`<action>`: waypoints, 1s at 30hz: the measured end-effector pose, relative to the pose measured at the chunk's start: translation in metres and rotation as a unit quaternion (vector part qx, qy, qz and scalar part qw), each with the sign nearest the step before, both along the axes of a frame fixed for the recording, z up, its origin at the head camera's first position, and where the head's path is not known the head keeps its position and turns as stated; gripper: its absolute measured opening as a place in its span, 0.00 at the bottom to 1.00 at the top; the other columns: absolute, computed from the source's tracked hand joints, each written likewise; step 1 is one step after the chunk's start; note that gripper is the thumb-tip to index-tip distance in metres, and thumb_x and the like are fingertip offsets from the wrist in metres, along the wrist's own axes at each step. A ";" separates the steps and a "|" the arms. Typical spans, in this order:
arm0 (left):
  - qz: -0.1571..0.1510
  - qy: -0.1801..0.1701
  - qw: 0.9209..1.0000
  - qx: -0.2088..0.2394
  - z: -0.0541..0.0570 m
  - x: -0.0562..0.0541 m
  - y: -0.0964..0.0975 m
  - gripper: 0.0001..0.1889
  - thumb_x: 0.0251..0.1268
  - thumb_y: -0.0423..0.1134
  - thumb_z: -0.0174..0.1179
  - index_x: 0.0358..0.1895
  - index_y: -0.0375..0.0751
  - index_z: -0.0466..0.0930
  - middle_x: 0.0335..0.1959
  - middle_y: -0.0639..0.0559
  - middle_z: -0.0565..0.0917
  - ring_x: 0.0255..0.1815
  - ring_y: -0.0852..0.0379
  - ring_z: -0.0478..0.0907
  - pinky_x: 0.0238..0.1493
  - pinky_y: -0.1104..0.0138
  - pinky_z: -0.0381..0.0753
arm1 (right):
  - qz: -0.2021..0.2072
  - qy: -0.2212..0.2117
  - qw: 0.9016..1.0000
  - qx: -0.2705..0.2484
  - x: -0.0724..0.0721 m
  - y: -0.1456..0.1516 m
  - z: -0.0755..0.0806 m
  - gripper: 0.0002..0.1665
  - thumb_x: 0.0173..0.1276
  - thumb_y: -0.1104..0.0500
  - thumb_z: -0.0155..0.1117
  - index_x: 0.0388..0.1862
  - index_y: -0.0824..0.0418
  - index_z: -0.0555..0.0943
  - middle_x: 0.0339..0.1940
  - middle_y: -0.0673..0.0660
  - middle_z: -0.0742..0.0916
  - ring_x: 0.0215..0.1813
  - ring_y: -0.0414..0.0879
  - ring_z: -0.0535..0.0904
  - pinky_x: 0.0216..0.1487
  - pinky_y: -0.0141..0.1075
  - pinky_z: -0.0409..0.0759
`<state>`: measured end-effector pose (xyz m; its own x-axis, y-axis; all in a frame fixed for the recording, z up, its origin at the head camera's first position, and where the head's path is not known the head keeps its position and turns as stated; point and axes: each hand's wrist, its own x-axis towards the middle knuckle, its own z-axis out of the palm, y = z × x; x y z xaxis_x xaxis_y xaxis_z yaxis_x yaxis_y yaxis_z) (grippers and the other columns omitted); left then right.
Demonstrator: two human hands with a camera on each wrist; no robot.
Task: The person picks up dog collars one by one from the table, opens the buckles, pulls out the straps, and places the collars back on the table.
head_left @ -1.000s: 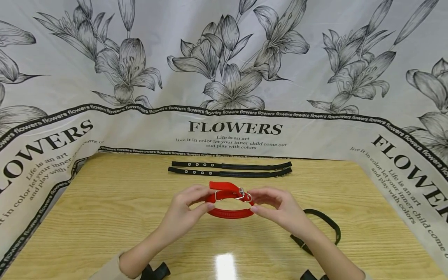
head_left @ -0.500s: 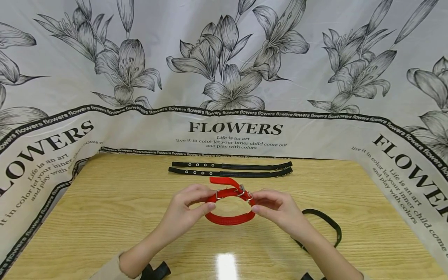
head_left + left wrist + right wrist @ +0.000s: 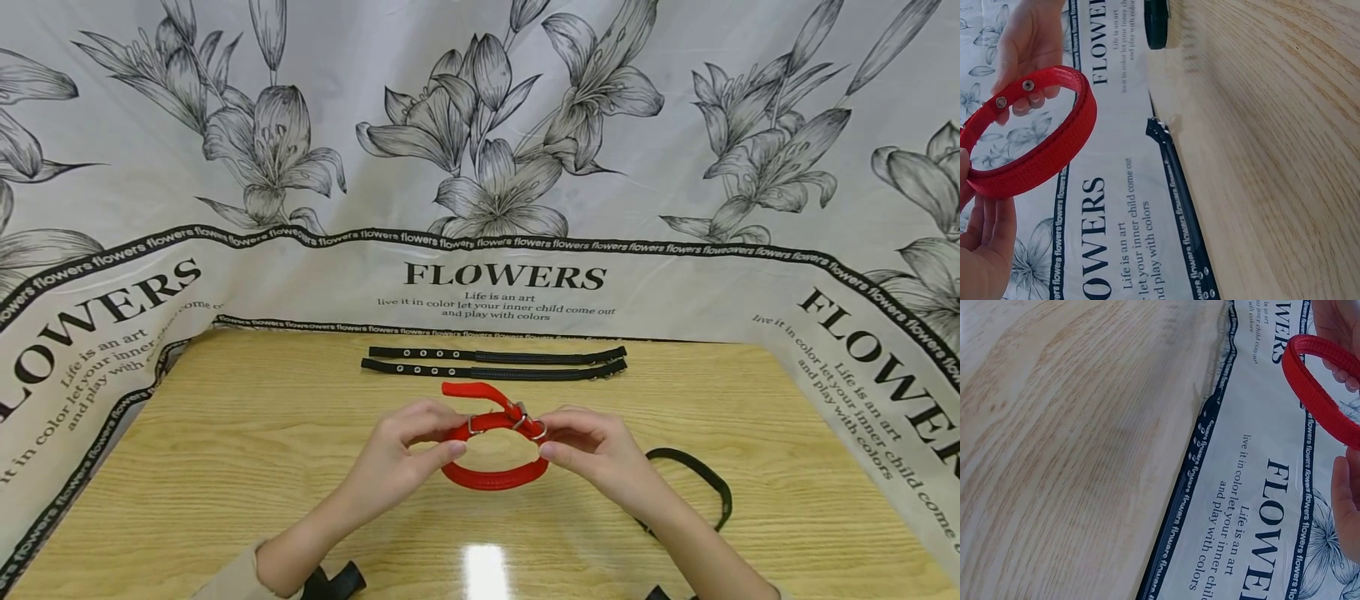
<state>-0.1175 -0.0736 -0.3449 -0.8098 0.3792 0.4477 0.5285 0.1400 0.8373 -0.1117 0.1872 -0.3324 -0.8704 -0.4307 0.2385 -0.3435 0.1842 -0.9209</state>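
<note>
A red collar (image 3: 495, 478) is buckled into a loop and held up over the table in the head view. Its metal buckle and D-ring sit at the far right side, and the loose strap end points up and left. My left hand (image 3: 411, 450) pinches the loop's left side between thumb and fingers. On the opposite side my right hand (image 3: 596, 446) pinches the loop near the ring. In the left wrist view the red collar (image 3: 1079, 134) shows metal eyelets on its inner face. The right wrist view shows the collar (image 3: 1316, 400) partly cut off by the frame edge.
Two black collars (image 3: 510, 373) lie straight, side by side, at the back of the wooden table (image 3: 225, 450). A black looped collar (image 3: 708, 475) lies at the right, partly behind my right forearm. A flower-printed cloth (image 3: 495, 283) hangs around the table.
The red collar has tilted, so its loop looks wider and its near side hangs lower. The strap end has swung up and slightly left. Both hands keep their hold.
</note>
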 end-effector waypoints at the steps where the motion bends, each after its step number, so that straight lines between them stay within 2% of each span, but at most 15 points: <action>1: 0.000 0.000 1.000 0.000 0.000 0.000 0.000 0.13 0.55 0.28 0.65 0.45 0.36 0.83 0.42 0.55 0.82 0.44 0.58 0.78 0.46 0.66 0.80 | 0.000 -0.001 1.000 -0.001 0.000 0.000 0.000 0.13 0.63 0.67 0.62 0.46 0.69 0.80 0.41 0.53 0.83 0.40 0.43 0.80 0.40 0.35 0.82; 13: -0.003 0.005 1.000 0.002 -0.001 0.001 0.001 0.12 0.55 0.29 0.65 0.45 0.34 0.82 0.42 0.52 0.82 0.42 0.58 0.79 0.45 0.66 0.81 | -0.004 -0.006 1.000 0.005 0.001 -0.001 0.002 0.13 0.63 0.67 0.63 0.46 0.68 0.80 0.40 0.53 0.83 0.40 0.43 0.80 0.39 0.35 0.82; 19: 0.012 -0.020 1.000 -0.010 -0.002 0.001 0.001 0.12 0.55 0.28 0.64 0.45 0.34 0.82 0.43 0.49 0.82 0.42 0.57 0.80 0.43 0.68 0.81 | 0.002 0.006 1.000 0.003 0.001 -0.001 0.003 0.12 0.63 0.67 0.62 0.47 0.66 0.81 0.40 0.53 0.83 0.39 0.43 0.79 0.38 0.35 0.81; 24: 0.013 -0.037 0.999 -0.005 -0.002 0.000 0.001 0.13 0.56 0.28 0.64 0.45 0.34 0.81 0.43 0.48 0.82 0.41 0.56 0.80 0.42 0.68 0.81 | 0.006 0.019 1.000 0.002 0.001 -0.001 0.003 0.12 0.63 0.68 0.61 0.47 0.66 0.81 0.40 0.60 0.83 0.39 0.43 0.79 0.37 0.35 0.81; 30: 0.006 -0.069 0.998 -0.003 -0.002 0.001 0.000 0.13 0.55 0.27 0.64 0.45 0.35 0.81 0.40 0.48 0.82 0.38 0.58 0.81 0.39 0.68 0.82 | 0.003 0.016 1.000 0.005 0.001 0.000 0.001 0.12 0.63 0.68 0.62 0.46 0.67 0.80 0.39 0.57 0.83 0.39 0.42 0.79 0.38 0.35 0.82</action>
<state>-0.1166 -0.0740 -0.3467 -0.8681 0.3715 0.3292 0.4062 0.1503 0.9013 -0.1106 0.1872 -0.3314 -0.8593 -0.4392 0.2622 -0.3745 0.1909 -0.9074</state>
